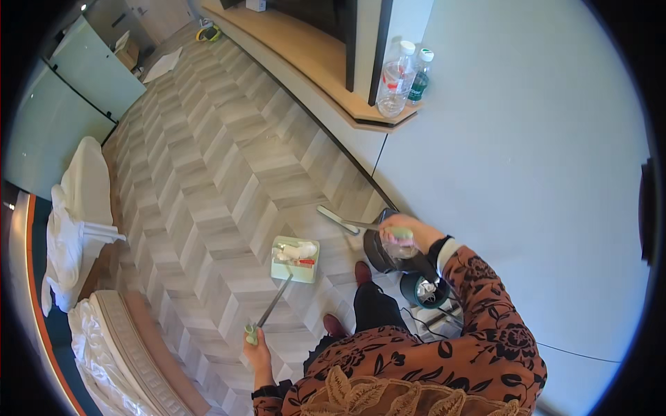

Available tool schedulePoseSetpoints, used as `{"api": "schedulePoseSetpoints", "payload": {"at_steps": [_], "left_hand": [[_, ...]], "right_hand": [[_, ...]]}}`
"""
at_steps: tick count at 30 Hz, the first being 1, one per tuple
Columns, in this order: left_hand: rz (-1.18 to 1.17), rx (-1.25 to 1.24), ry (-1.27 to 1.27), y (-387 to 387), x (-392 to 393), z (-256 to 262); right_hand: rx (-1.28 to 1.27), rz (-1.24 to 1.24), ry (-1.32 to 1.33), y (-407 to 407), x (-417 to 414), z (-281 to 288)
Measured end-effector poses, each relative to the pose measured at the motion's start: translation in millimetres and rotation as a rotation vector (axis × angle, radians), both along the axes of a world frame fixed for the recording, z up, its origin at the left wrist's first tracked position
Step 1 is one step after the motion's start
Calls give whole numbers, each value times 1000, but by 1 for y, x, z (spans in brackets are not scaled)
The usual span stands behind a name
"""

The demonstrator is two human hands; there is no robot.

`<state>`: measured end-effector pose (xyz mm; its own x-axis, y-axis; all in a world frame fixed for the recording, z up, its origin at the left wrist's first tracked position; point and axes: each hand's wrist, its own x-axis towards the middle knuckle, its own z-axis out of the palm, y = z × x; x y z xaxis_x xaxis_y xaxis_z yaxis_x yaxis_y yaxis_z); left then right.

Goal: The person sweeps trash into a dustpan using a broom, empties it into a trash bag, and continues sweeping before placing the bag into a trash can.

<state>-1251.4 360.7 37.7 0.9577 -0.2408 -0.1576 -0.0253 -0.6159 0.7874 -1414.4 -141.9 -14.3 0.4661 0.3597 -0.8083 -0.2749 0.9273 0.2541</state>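
My left hand (257, 353) is closed around the light-green grip of a long-handled dustpan (281, 274). The pan rests on the floor, and a toothed comb edge runs across it. Inside lie white crumpled litter (297, 251) and a small red piece (307, 262). In my right hand (408, 234) is the pale-green grip of a broom (338, 220). Its narrow head is at floor level, to the right of the dustpan and apart from it. Behind my right hand stands a dark object (375, 252), partly hidden.
Two plastic bottles (394, 88) stand on the end of a wooden ledge (291, 34). By the wall are a dark-green bin (411, 291) and a cable (413, 317). A bed (119, 343) and a chair under white cloth (86, 182) line the left. A white cloth (164, 65) lies farther off.
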Motion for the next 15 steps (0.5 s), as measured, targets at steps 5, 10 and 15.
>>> {"api": "schedulePoseSetpoints", "payload": {"at_steps": [5,10,15], "left_hand": [[90,-15,15,-35,-6,21],[187,30,65,-78,-5,51],[253,52,92,-86,4,61]], "right_hand": [[-27,-374,-157,-114,22,-21],[-697,-469,131,-192,35,-26],[-863,-495,127,-212,39,-21]]}}
